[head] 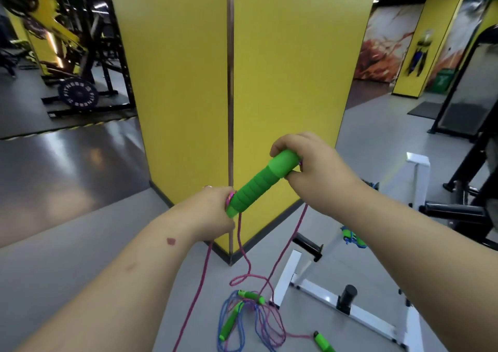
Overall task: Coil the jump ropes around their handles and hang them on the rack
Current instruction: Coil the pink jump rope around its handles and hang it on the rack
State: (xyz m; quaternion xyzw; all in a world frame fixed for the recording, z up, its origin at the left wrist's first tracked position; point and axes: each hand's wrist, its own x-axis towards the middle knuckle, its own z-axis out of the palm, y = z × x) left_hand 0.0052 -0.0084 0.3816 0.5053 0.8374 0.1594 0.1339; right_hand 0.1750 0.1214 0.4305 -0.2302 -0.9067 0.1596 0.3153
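Observation:
Both hands hold a green ribbed jump-rope handle [262,183] up in front of a yellow pillar. My left hand [213,211] grips its lower end, where pink cord shows by the fingers. My right hand [307,163] grips the upper end. Pink rope [289,244] hangs from both hands down to the floor. More jump ropes [248,314] with green handles and blue and pink cord lie tangled on the floor below. The white rack [323,295] stands at the lower right, and a coiled rope [351,237] hangs on it.
The yellow pillar [242,82] stands directly ahead, its corner towards me. A black peg [347,299] sticks up from the rack's base. Black gym machines [471,190] stand to the right, and a weight rack with a plate [78,94] is at the far left.

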